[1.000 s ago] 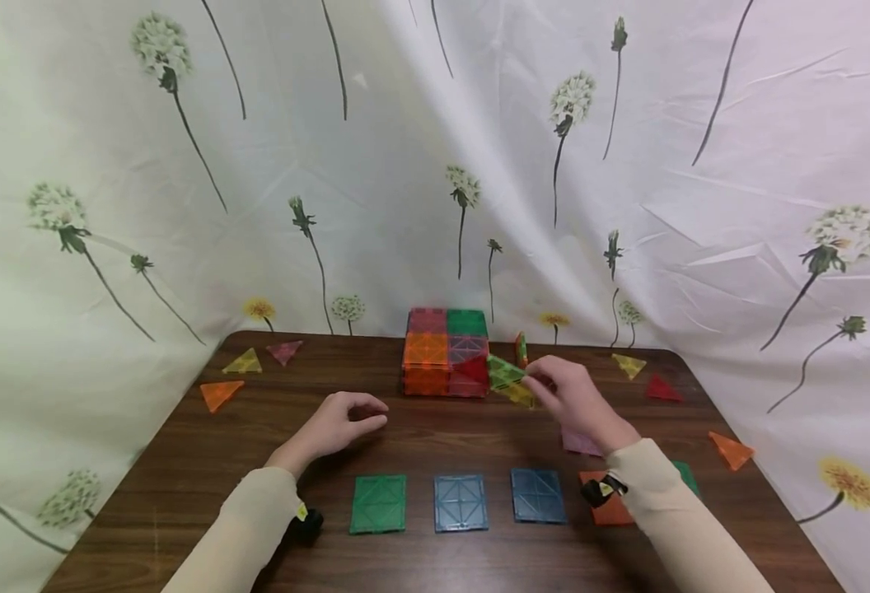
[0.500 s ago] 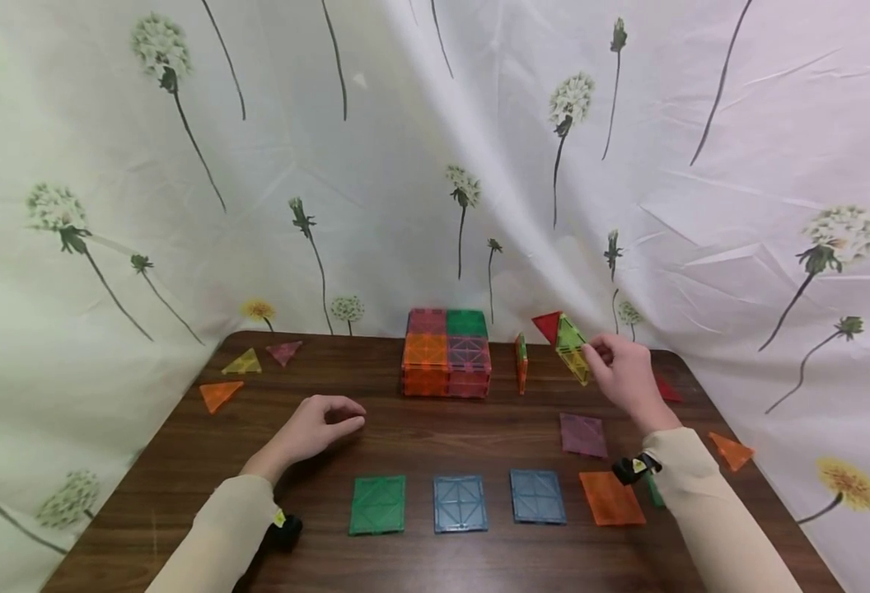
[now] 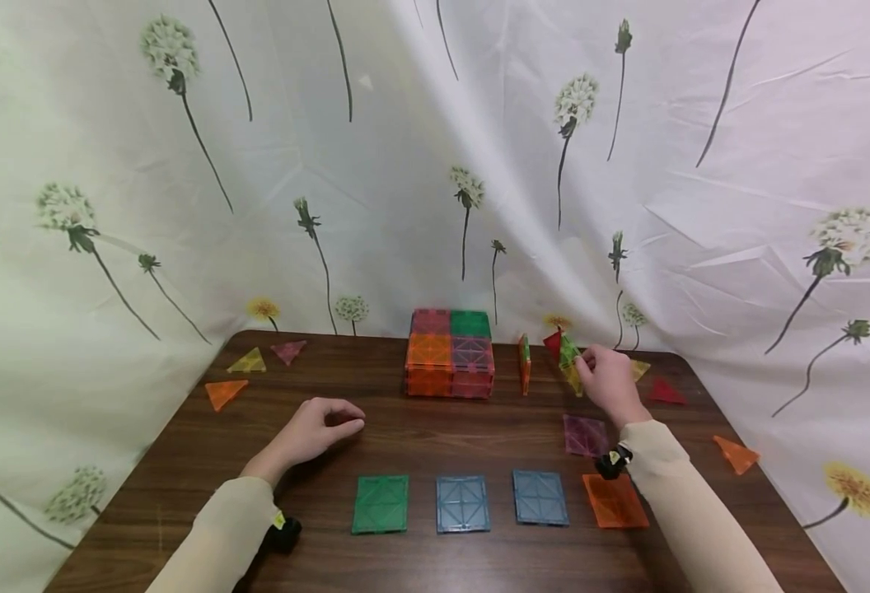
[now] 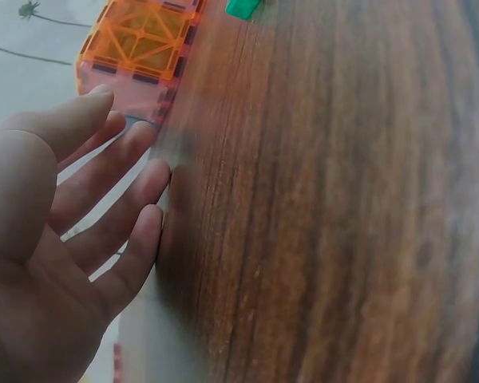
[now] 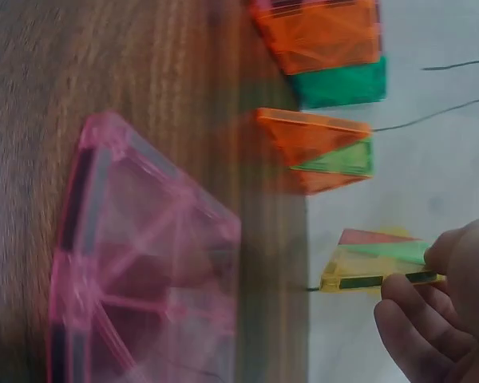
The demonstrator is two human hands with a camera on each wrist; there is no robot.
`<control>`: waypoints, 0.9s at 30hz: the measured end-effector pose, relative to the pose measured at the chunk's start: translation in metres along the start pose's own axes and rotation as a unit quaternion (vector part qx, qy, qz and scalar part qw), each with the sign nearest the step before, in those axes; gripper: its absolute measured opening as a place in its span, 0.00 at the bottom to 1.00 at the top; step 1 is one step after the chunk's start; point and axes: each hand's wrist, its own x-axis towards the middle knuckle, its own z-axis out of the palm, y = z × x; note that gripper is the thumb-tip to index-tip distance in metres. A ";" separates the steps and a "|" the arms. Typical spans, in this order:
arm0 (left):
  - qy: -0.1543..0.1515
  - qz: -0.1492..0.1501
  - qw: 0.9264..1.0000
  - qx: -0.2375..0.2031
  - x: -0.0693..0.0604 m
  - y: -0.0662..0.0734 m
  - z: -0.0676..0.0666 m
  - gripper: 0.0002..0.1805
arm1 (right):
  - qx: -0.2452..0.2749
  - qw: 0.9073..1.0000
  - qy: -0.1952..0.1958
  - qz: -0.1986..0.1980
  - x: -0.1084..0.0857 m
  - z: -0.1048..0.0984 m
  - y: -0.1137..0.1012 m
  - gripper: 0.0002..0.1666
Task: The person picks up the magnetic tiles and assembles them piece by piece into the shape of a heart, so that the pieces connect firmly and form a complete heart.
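My right hand (image 3: 605, 383) pinches a joined set of triangular magnetic tiles (image 3: 570, 364), red, green and yellow, at the back right of the table. In the right wrist view the thumb and fingers grip the edge of these tiles (image 5: 363, 267). Just left of them, an orange and green tile piece (image 3: 525, 364) stands upright on edge. My left hand (image 3: 312, 432) is at the table's left middle, holding nothing, its fingers loosely bent and slightly apart in the left wrist view. A block of magnetic tiles (image 3: 450, 375), orange, pink and green, stands at the back centre.
Along the front lie square tiles: green (image 3: 381, 504), light blue (image 3: 462, 504), blue (image 3: 540, 497) and orange (image 3: 616, 501). A purple square (image 3: 585, 435) lies below my right hand. Loose triangles, such as an orange one (image 3: 225, 393) and a red one (image 3: 667, 391), lie towards both sides.
My right hand carried the joined triangles from in front of the block to the right, then lowered them near the standing piece. My left hand drew back a little to the left, then stayed.
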 end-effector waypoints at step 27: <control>0.002 -0.003 1.000 0.004 -0.001 -0.005 0.004 0.11 | -0.017 0.994 -0.089 0.055 0.010 0.040 -0.019 0.28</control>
